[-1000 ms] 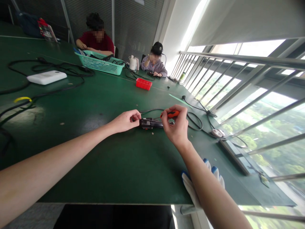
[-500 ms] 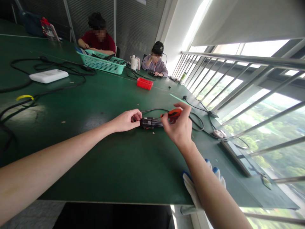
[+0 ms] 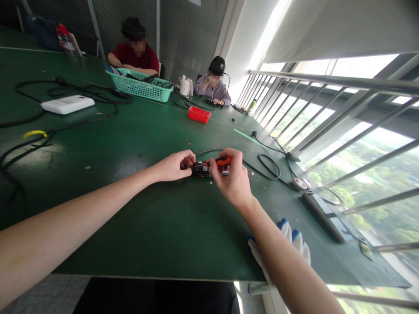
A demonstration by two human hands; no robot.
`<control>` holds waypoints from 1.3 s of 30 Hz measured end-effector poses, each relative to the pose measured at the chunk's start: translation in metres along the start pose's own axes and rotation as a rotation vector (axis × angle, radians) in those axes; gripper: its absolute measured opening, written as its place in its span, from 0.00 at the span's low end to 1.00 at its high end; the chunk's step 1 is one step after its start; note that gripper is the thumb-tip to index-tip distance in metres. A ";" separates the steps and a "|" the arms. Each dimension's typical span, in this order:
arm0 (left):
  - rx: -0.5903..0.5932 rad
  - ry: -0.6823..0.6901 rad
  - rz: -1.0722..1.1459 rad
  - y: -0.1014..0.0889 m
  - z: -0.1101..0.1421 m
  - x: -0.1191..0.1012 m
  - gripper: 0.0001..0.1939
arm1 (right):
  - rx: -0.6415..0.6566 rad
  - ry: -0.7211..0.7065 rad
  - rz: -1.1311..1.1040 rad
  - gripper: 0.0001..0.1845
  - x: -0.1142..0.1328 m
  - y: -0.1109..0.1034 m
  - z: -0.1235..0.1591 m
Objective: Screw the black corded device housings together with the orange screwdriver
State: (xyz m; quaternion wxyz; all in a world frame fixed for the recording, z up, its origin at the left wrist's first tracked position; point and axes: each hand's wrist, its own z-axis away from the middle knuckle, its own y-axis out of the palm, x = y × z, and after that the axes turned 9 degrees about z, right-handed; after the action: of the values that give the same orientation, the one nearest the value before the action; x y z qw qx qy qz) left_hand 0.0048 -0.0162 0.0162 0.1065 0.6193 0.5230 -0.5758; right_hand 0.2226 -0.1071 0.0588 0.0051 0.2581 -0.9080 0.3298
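In the head view, a long black corded device (image 3: 200, 169) lies on the green table with a narrow tip sticking out to the right. My left hand (image 3: 179, 165) is closed around the device's left end; its fingertips hide that part. My right hand (image 3: 231, 178) grips a screwdriver (image 3: 224, 161) by its orange and black handle, over the device. The screwdriver's thin shaft slants left toward my left fingertips. Whether its tip touches the device is too small to tell.
A red tray (image 3: 199, 115) stands beyond my hands, and a turquoise basket (image 3: 144, 87) further back. White-and-blue gloves (image 3: 291, 237) lie under my right forearm. Cables (image 3: 270, 168) run to the right near the railing (image 3: 327, 83). A white box (image 3: 68, 104) lies left. Two people sit opposite.
My right hand has moved left with the screwdriver, bringing its shaft closer to my left fingers. More of the device's right end shows. My left hand stays in place.
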 end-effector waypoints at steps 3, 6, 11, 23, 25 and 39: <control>-0.006 0.003 0.001 0.000 0.000 0.001 0.14 | 0.015 0.004 0.012 0.15 0.000 0.005 0.002; -0.015 0.007 0.005 0.001 0.000 0.002 0.14 | 0.007 -0.014 0.036 0.16 0.001 0.006 0.003; -0.018 0.008 0.008 0.001 0.000 0.003 0.15 | 0.015 -0.090 0.024 0.17 0.005 0.001 0.001; -0.007 0.007 0.004 0.001 0.000 0.001 0.14 | 0.037 -0.088 0.071 0.20 0.010 -0.009 -0.004; -0.009 0.004 -0.006 0.001 -0.001 0.000 0.14 | 0.016 -0.066 0.076 0.16 0.008 -0.009 -0.004; -0.010 -0.006 -0.023 0.001 -0.001 0.002 0.14 | -0.067 -0.006 0.246 0.05 -0.015 -0.018 -0.012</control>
State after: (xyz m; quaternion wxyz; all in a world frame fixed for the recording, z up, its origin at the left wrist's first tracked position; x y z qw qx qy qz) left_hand 0.0053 -0.0150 0.0148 0.1046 0.6108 0.5327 -0.5763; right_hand 0.2424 -0.1046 0.0758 -0.0294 0.1455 -0.9434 0.2965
